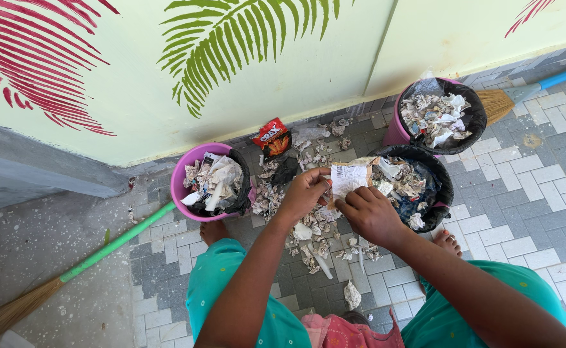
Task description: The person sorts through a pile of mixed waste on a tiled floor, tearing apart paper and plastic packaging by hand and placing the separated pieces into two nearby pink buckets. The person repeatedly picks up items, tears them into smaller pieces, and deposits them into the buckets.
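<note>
My left hand [304,193] and my right hand [368,214] are together over a pile of paper scraps [308,225] on the tiled floor. Both hold a whitish piece of paper [349,176] between the fingertips. It hangs just left of a black-lined bin [442,182] filled with torn paper. I squat with bare feet on either side of the pile, my knees in teal cloth.
A pink bin [183,179] with paper waste stands at the left, and another pink bin [400,125] at the back right. A red snack wrapper [272,136] lies near the wall. One green-handled broom [89,261] lies left; a blue-handled broom [521,93] lies right.
</note>
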